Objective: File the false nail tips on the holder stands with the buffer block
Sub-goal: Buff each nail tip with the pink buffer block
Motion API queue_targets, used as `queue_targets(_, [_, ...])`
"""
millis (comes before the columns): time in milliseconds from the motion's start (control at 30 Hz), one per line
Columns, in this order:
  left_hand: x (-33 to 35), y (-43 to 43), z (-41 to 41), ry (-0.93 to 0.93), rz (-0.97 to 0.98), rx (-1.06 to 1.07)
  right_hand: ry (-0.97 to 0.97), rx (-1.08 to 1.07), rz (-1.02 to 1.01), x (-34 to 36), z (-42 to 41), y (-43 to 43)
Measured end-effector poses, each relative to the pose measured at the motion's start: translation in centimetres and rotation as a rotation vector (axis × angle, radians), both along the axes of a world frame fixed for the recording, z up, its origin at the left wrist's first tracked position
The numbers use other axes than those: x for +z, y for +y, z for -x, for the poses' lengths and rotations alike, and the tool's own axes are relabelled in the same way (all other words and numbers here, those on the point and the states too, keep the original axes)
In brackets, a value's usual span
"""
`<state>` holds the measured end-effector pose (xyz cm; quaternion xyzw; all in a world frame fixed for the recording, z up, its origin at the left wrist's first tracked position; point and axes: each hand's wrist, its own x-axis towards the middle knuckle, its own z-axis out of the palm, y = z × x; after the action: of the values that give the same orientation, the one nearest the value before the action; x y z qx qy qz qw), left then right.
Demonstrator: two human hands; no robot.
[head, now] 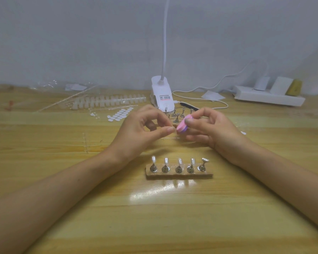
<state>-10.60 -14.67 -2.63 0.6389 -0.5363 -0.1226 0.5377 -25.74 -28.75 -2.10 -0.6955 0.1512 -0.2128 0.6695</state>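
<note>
Holder stands (178, 168) just below hands (136, 129)

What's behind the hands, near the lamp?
Spare metal stands and a dark file, in front of the lamp base. The left hand and right hand cover part of that cluster, so no count.

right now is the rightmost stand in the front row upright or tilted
Tilted: the rightmost stand leans toward the right on the base strip, while the other four stands beside it rise straight up.
</note>
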Motion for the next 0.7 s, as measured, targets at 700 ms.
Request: queue_targets(700, [0.02,0.06,0.12,-0.04,0.006,0.0,0.004,0.015,-0.01,-0.07,-0.11,-0.17])
